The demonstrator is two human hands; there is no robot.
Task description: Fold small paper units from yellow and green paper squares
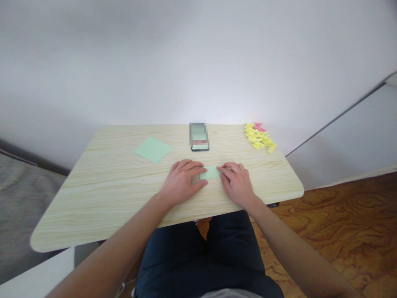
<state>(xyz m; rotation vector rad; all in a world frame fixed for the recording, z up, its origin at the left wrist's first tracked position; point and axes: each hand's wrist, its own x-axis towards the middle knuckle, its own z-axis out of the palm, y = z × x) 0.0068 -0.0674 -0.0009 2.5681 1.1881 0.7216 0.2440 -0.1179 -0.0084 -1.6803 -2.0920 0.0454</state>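
Note:
A pale green strip of folded paper (211,172) lies flat on the table, its long side running left to right in front of me. My left hand (185,181) holds its left end, index fingertip at the upper corner and thumb at the lower one. At the right end, my right hand (237,181) has its thumb and index finger close together on the paper, the other fingers curled. Behind and to the left, a green square sheet (153,150) lies turned like a diamond, apart from both hands.
A phone (199,137) with a blurred screen lies near the table's back edge. Several folded yellow paper pieces (259,138) and some pink ones (259,127) are grouped at the back right. The light wooden table (102,186) stands against a white wall (173,62).

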